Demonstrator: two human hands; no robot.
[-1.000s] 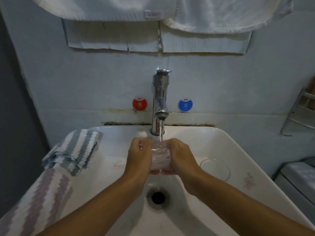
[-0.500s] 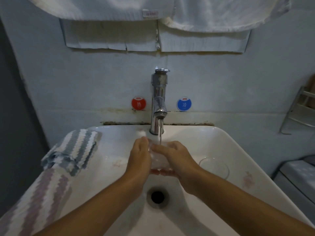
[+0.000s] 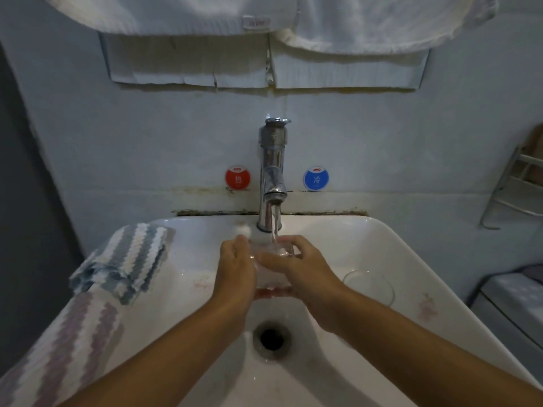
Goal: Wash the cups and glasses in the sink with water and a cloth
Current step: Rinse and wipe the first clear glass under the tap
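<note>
Clear glass [image 3: 271,271] mostly hidden; left hand [image 3: 236,271] and right hand [image 3: 299,270] fingers clamped round it. Stickers at 12 o'clock read "OYO": red [image 3: 238,178], blue [image 3: 316,179].

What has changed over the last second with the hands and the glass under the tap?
The right hand shifted from the glass's side to lie across its front and rim, fingers reaching left. The left hand kept its grip. Unchanged: water running from the tap, second glass, striped cloth on the sink edge.
</note>
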